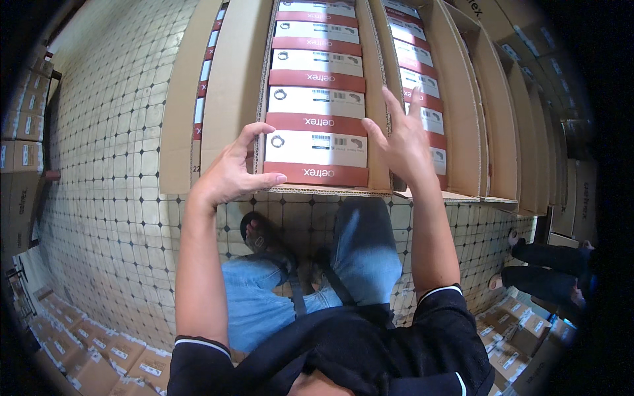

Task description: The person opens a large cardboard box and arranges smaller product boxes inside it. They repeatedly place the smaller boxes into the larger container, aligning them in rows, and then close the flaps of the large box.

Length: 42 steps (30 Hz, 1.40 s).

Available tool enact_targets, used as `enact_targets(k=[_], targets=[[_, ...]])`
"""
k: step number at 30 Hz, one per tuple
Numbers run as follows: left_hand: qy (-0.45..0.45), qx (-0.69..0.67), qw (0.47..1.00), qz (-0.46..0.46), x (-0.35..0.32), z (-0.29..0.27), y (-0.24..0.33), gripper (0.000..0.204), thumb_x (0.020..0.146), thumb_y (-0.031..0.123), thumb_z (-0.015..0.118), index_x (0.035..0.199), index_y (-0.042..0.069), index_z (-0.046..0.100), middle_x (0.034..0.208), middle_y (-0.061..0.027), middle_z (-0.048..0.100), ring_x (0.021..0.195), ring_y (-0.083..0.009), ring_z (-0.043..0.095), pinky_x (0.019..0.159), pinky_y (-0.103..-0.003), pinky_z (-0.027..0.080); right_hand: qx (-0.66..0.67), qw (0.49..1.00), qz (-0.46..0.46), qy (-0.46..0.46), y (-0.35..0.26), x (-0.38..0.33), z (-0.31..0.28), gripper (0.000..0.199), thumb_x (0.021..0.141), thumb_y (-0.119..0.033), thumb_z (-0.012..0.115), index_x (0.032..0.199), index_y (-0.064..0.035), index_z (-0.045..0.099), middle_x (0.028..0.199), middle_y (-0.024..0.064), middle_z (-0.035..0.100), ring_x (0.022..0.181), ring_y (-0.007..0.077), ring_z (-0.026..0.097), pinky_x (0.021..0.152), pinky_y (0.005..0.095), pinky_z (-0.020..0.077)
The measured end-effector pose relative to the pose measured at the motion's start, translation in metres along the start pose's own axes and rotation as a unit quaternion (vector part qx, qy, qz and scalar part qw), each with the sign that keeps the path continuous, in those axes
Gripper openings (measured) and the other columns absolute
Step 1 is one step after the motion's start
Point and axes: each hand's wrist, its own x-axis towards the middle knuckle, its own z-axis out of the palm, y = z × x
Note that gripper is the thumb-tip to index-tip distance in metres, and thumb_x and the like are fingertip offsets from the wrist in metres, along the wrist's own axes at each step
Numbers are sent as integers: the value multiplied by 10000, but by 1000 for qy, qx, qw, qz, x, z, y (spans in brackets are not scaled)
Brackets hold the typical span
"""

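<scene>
In front of me an open cardboard carton point(376, 79) holds a row of several red-and-white shoe boxes, their labels facing up and upside down to me. My left hand point(228, 165) curves over the carton's near left corner, thumb and fingers apart. Its fingertips reach the left edge of the nearest shoe box point(317, 149), and its thumb lies by that box's lower edge; whether they press on it I cannot tell. Over the wall between this carton and the right-hand one, my right hand point(404, 142) is spread with nothing in it, its thumb near the second shoe box point(317, 100).
On the right a second open carton point(477, 119) holds similar boxes, with more open cartons beyond it. Another carton point(181, 125) stands close on the left. Stacked closed cartons point(22, 158) line the far left. Another person's legs point(548, 264) show at right on the tiled floor point(125, 132).
</scene>
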Motion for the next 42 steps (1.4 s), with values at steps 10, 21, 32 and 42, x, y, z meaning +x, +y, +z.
enact_targets(k=[10,21,32,42], targets=[[-24,33,999,20,1,9,16,1039,624,228,925,1471,201,324,1400,-155,465,1309,-298,453,1105,-433,387,107,987,86,-80,14,3,13,682,908,-192,510,1549,-206,280,1231,243,511,1010,402,642,892,484,532],[42,227,973,-7,13,15,26,939,702,331,863,1465,169,340,1405,-228,501,1303,-359,500,1070,-456,435,91,988,86,-85,9,1,12,647,944,-162,502,1550,-169,276,1248,237,493,973,356,665,858,460,559],[21,246,968,39,1,20,18,1159,618,280,909,1538,171,211,1511,-236,381,1409,-373,372,1158,-444,331,111,986,92,-82,12,-1,15,654,934,-146,516,1547,-194,291,1200,234,517,955,346,669,846,456,565],[1,239,970,43,16,4,30,916,713,296,855,1477,141,375,1514,-235,372,1429,-369,343,1148,-450,341,97,990,78,-61,4,1,15,617,938,-156,521,1526,-191,337,1192,245,520,930,370,671,821,467,563]])
